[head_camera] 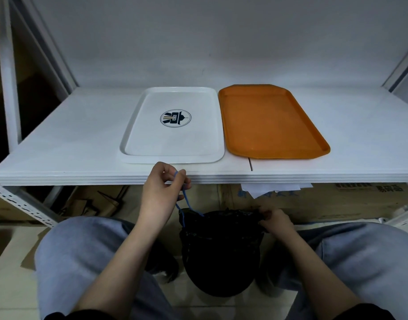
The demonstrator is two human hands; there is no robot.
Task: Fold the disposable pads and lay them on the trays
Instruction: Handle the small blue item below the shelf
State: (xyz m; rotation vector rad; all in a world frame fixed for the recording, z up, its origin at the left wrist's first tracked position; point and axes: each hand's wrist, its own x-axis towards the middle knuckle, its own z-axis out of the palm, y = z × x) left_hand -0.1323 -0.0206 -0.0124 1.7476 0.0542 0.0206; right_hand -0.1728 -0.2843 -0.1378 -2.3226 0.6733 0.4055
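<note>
Pads nowhere in sight; presumably inside the black bag (221, 250) hanging low between the knees, below the near edge of the shelf (71, 135). Bag mouth gathered shut by a blue cord (185, 199). Left hand (162, 192) raised just in front of the shelf edge, thumb and fingertips pinching the cord's upper end, cord running down to the left side of the bag mouth. Right hand (275, 221) lower, fingers curled and gripping the crumpled rim at the right side of the mouth. White tray (129, 144) with a round emblem and orange tray (230, 125) side by side on the shelf, nearly touching, both bare. White paper (267, 189) poking out under the shelf edge, cardboard boxes (359, 202) behind the bag, flattened cardboard (90, 204) on the floor to the left.

Step in hand, judged: opening the bag, nothing yet folded or laid. Best done by keeping the right-hand grip firm as an anchor while drawing the cord away from the mouth, slowly, so a knot loosens rather than tightens. Thin plastic likely to tear under a jerk. Once slack, better to spread the mouth with both hands and lift out one pad at a time than to tip the bag. Shelf space near the trays suited to folding, each tray taking a pad laid flat within its rim.
</note>
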